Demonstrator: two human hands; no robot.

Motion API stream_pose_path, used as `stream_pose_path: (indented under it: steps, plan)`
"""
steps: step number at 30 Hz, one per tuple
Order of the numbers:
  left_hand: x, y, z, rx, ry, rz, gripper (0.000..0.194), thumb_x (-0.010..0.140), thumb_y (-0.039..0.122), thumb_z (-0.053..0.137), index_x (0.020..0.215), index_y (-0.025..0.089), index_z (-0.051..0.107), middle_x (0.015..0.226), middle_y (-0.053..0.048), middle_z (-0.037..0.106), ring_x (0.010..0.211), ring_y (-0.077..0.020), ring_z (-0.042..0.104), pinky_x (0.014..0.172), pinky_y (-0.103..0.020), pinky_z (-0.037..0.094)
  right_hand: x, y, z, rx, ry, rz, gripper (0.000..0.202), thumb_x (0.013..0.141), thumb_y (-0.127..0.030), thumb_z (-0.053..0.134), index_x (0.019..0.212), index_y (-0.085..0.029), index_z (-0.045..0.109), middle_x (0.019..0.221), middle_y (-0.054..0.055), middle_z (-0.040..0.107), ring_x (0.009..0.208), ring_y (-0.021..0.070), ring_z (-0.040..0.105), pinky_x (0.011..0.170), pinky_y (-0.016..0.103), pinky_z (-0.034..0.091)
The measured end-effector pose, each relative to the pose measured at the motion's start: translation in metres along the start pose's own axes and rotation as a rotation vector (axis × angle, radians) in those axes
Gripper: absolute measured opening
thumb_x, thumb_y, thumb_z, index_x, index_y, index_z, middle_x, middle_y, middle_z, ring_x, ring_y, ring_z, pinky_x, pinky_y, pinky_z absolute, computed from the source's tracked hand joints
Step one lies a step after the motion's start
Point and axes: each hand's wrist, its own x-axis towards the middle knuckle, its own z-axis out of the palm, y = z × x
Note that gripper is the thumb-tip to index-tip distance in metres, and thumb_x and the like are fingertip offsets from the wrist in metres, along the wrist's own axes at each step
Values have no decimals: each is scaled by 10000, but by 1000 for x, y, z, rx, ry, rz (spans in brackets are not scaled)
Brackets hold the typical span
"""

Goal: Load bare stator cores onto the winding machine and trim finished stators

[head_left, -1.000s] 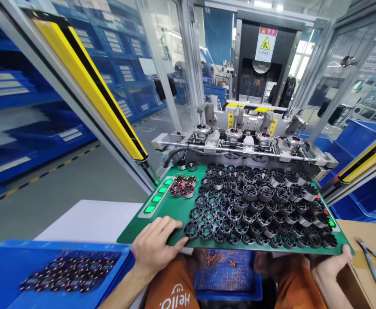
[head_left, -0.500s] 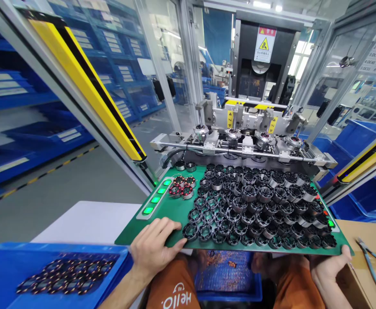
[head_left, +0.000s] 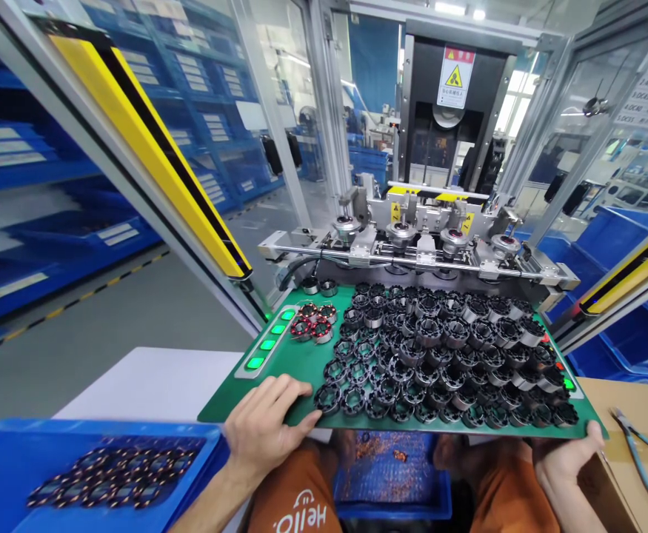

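Note:
My left hand (head_left: 268,422) rests on the front edge of the green worktop (head_left: 295,363), fingers lying on top and thumb apart, its tip close to a black-and-silver motor stator core (head_left: 328,398). At the front right corner my right hand (head_left: 571,455) grips the worktop edge, thumb on top, other fingers hidden below. Several rows of bare stator cores (head_left: 429,333) cover the right part of the worktop, some stacked. Several stators wound with red copper wire (head_left: 312,323) sit on the left. Behind stands a winding machine (head_left: 423,240) with round stations along a rail.
Green lit buttons (head_left: 268,345) line the left side of the worktop. A blue bin (head_left: 1,474) holds wound stators at lower left. Pliers (head_left: 638,451) lie on a cardboard box at right. A blue tray (head_left: 393,512) with copper scraps sits below. Yellow light-curtain bars (head_left: 157,155) flank the machine.
The machine's upper head with yellow labels has shifted slightly down and back, and its round stations look different on top. Both hands and the stators stay in place.

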Motion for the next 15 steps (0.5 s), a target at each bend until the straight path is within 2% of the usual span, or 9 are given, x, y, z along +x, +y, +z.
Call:
stream_pose_path:
  steps: [9, 15]
  plan:
    - [0, -1, 2, -6, 6, 0, 488, 1143, 649, 485, 978, 224, 662, 846, -27, 684, 773, -209, 610, 726, -340, 434, -1, -1, 1, 6, -61, -16, 767, 802, -769, 651, 1385, -275, 714, 1244, 44, 808, 1054, 323, 745, 917, 546, 661]
    - [-2, -1, 2, -8, 7, -4, 499, 1141, 652, 485, 972, 221, 671, 849, -28, 691, 769, -206, 612, 724, -345, 437, 0, 1, 0, -10, -44, -39, 750, 820, -768, 632, 1377, -274, 719, 1258, 42, 808, 1096, 325, 746, 928, 541, 666]
